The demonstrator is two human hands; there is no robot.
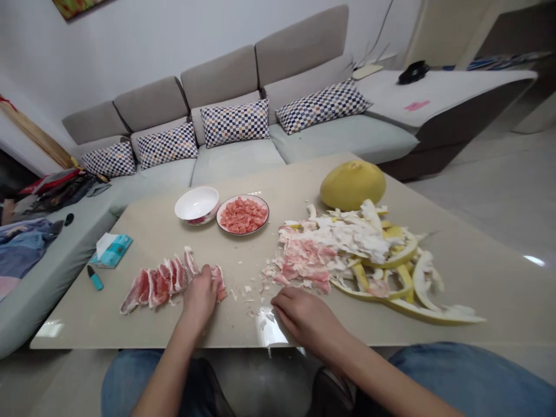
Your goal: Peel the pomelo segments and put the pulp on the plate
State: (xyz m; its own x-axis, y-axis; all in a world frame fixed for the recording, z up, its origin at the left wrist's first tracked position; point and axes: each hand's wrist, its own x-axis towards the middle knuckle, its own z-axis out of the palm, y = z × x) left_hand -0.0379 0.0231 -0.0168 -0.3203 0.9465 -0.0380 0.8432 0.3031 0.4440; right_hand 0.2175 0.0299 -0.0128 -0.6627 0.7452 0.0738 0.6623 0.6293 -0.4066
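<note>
My left hand (200,296) is closed on a pomelo segment (219,282) at the right end of a row of peeled pomelo segments (160,281). Resting low over the front of the table, my right hand (306,315) has its fingers curled together, and whatever may be in them is hidden. Just beyond it lies a heap of pink pomelo membranes (306,258) with white pith (347,234) and yellow-green rind strips (403,252). A plate (218,222) holds pink pomelo pulp pieces (244,215). Beside it stands a white bowl (197,204).
A whole pomelo (354,185) sits behind the rind heap. On the left are a tissue pack (113,250) and a small teal-handled knife (94,279). A grey sofa (237,159) with checkered cushions (234,123) runs behind the glossy table (143,220).
</note>
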